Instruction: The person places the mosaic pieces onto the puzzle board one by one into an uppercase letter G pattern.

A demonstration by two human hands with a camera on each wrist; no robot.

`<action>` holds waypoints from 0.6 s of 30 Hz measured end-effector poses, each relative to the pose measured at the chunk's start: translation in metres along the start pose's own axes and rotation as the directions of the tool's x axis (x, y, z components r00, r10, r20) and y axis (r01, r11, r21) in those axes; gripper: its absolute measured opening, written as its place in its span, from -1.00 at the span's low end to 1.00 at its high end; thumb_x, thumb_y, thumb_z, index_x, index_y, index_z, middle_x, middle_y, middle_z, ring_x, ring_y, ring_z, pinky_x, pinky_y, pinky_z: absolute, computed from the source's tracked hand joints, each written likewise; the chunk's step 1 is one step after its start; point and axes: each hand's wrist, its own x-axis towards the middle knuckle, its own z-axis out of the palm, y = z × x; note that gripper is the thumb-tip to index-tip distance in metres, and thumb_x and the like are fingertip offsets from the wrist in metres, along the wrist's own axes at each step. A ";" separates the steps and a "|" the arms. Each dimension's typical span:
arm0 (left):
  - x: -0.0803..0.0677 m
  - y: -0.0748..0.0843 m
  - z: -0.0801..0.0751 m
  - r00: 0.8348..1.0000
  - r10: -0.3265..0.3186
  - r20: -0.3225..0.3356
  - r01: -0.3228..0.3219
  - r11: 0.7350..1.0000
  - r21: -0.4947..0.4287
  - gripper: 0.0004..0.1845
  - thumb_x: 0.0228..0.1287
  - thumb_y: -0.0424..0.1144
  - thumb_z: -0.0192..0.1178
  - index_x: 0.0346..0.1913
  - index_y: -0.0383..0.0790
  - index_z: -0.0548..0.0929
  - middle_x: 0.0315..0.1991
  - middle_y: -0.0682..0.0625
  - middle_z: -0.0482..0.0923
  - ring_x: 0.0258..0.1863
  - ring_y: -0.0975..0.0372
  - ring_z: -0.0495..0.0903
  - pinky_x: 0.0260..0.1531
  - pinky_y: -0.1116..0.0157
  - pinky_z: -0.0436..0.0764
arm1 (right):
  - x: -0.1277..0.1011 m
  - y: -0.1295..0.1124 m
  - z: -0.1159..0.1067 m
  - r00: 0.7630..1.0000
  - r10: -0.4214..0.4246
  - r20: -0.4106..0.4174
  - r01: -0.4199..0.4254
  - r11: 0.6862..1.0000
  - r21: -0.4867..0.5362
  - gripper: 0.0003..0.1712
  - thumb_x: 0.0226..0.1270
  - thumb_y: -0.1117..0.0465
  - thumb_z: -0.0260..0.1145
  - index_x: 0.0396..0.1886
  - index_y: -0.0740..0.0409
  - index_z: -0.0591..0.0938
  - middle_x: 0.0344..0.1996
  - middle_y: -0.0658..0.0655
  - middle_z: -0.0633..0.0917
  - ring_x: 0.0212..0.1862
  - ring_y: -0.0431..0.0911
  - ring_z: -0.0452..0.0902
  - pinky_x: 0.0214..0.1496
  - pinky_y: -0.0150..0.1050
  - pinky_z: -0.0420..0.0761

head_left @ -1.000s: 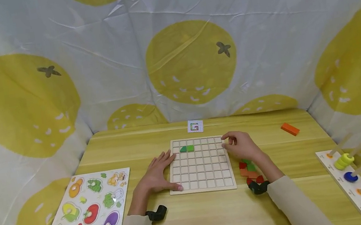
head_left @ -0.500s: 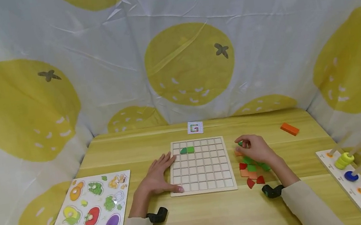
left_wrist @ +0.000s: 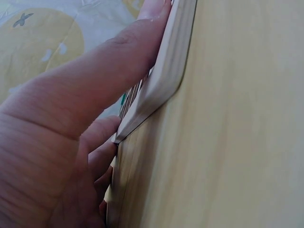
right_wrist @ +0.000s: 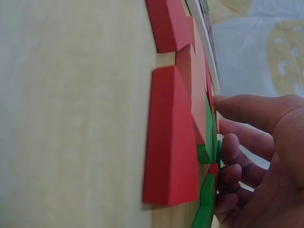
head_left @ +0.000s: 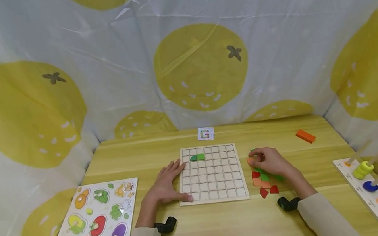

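Observation:
My left hand (head_left: 165,183) lies spread at the left edge of a pale wooden grid board (head_left: 219,200), its thumb on the near corner and fingertips along the side. Two pieces sit in the grid: a dark green quarter-round (head_left: 193,158) and a light green square (head_left: 200,157). Right of the board, my right hand (head_left: 271,161) is bent over a cluster of blocks, thumb and index finger right at an orange square block (head_left: 250,160). I cannot tell whether they pinch it. Nearer blocks include a red quarter-round (right_wrist: 168,137) and green ones (right_wrist: 205,153), partly hidden by the hand.
A card with a coloured G (head_left: 205,134) lies behind the board. An orange block (head_left: 305,136) lies at the back right. A vegetable puzzle board (head_left: 88,204) fills the left side; a peg board with rings (head_left: 359,192) stands on the right.
My right hand has moved from the board's right edge to the block cluster and lowered over it. The left hand has stayed at the board's left edge.

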 end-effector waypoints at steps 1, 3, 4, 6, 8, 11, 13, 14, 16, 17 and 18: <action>0.000 0.000 0.000 1.000 -0.001 0.000 0.001 1.000 0.001 0.36 -0.22 0.34 0.61 0.65 -0.03 0.14 0.70 -0.04 -0.11 0.69 -0.05 -0.16 0.65 -0.15 -0.17 | 0.000 0.001 0.000 1.000 -0.001 0.004 0.001 1.000 -0.002 -0.62 0.42 0.20 0.41 0.14 0.29 0.69 -0.45 0.04 0.62 -0.46 -0.14 0.42 -0.41 -0.33 0.43; 0.000 -0.001 0.001 1.000 0.008 -0.010 -0.008 1.000 -0.008 0.36 -0.23 0.32 0.63 0.65 -0.06 0.16 0.70 -0.07 -0.08 0.68 -0.09 -0.13 0.64 -0.18 -0.15 | -0.001 0.002 0.000 1.000 0.006 0.010 -0.006 1.000 0.001 -0.61 0.40 0.21 0.42 0.15 0.28 0.69 -0.45 0.04 0.61 -0.45 -0.13 0.41 -0.41 -0.33 0.43; 0.000 -0.001 0.000 1.000 0.006 -0.012 -0.006 1.000 -0.009 0.36 -0.24 0.32 0.63 0.65 -0.06 0.17 0.70 -0.06 -0.08 0.68 -0.09 -0.14 0.64 -0.17 -0.16 | 0.000 0.002 0.001 1.000 0.012 0.010 -0.012 1.000 0.006 -0.61 0.40 0.21 0.42 0.16 0.27 0.69 -0.44 0.04 0.60 -0.44 -0.13 0.41 -0.40 -0.34 0.42; 0.000 -0.002 -0.002 1.000 0.004 -0.014 -0.004 1.000 -0.004 0.37 -0.25 0.33 0.63 0.65 -0.05 0.16 0.70 -0.05 -0.08 0.68 -0.09 -0.13 0.64 -0.17 -0.15 | 0.001 0.002 0.001 1.000 0.007 0.014 -0.008 1.000 0.006 -0.61 0.39 0.22 0.43 0.15 0.28 0.69 -0.44 0.05 0.59 -0.43 -0.11 0.40 -0.39 -0.32 0.41; 0.001 -0.004 -0.001 1.000 0.006 -0.011 -0.006 1.000 -0.002 0.37 -0.25 0.35 0.62 0.65 -0.05 0.16 0.70 -0.05 -0.08 0.68 -0.09 -0.13 0.64 -0.17 -0.15 | 0.001 0.002 0.001 1.000 0.017 0.010 -0.017 1.000 0.004 -0.63 0.38 0.23 0.43 0.12 0.27 0.71 -0.44 0.05 0.59 -0.42 -0.11 0.41 -0.39 -0.32 0.42; 0.002 -0.004 0.000 1.000 0.007 -0.002 -0.007 1.000 -0.004 0.37 -0.25 0.38 0.60 0.65 -0.03 0.16 0.70 -0.03 -0.09 0.69 -0.06 -0.15 0.64 -0.16 -0.16 | 0.000 0.003 0.000 1.000 0.025 -0.003 -0.025 1.000 -0.009 -0.68 0.38 0.23 0.43 0.07 0.24 0.73 -0.45 0.04 0.60 -0.40 -0.10 0.42 -0.37 -0.30 0.43; 0.002 -0.004 0.001 1.000 0.007 -0.001 -0.007 1.000 -0.010 0.37 -0.25 0.38 0.60 0.65 -0.04 0.16 0.70 -0.03 -0.08 0.69 -0.05 -0.15 0.64 -0.16 -0.16 | 0.000 0.005 0.000 1.000 0.024 -0.011 -0.025 1.000 -0.014 -0.71 0.39 0.23 0.43 0.05 0.23 0.74 -0.46 0.03 0.60 -0.40 -0.10 0.42 -0.38 -0.30 0.43; 0.003 -0.004 0.001 1.000 0.005 -0.002 -0.005 1.000 -0.012 0.37 -0.26 0.38 0.60 0.65 -0.03 0.17 0.70 -0.03 -0.08 0.69 -0.05 -0.15 0.64 -0.15 -0.17 | 0.000 0.006 -0.001 1.000 0.021 -0.014 -0.021 1.000 -0.012 -0.71 0.39 0.23 0.42 0.04 0.23 0.74 -0.46 0.03 0.60 -0.40 -0.10 0.42 -0.38 -0.30 0.42; 0.003 -0.003 0.001 1.000 0.001 -0.003 -0.001 1.000 -0.014 0.37 -0.26 0.38 0.61 0.65 -0.03 0.17 0.70 -0.03 -0.08 0.69 -0.03 -0.16 0.65 -0.14 -0.17 | -0.001 0.007 -0.001 1.000 0.014 -0.018 -0.014 1.000 -0.014 -0.72 0.39 0.22 0.42 0.04 0.23 0.75 -0.48 0.03 0.59 -0.41 -0.10 0.40 -0.39 -0.30 0.40; 0.002 -0.003 0.001 1.000 0.002 -0.005 -0.002 1.000 -0.011 0.37 -0.26 0.38 0.61 0.65 -0.03 0.17 0.70 -0.03 -0.08 0.69 -0.03 -0.15 0.65 -0.15 -0.17 | 0.000 0.007 -0.001 1.000 0.011 -0.019 -0.012 1.000 -0.016 -0.71 0.39 0.22 0.42 0.04 0.23 0.75 -0.48 0.03 0.59 -0.42 -0.11 0.40 -0.40 -0.31 0.39; 0.002 -0.002 0.001 1.000 0.000 -0.004 0.000 1.000 -0.010 0.37 -0.25 0.37 0.61 0.65 -0.03 0.17 0.70 -0.03 -0.08 0.69 -0.03 -0.15 0.65 -0.15 -0.17 | 0.000 0.008 0.000 1.000 0.010 -0.021 -0.010 1.000 -0.017 -0.71 0.39 0.21 0.42 0.04 0.23 0.75 -0.48 0.03 0.58 -0.42 -0.11 0.39 -0.41 -0.31 0.38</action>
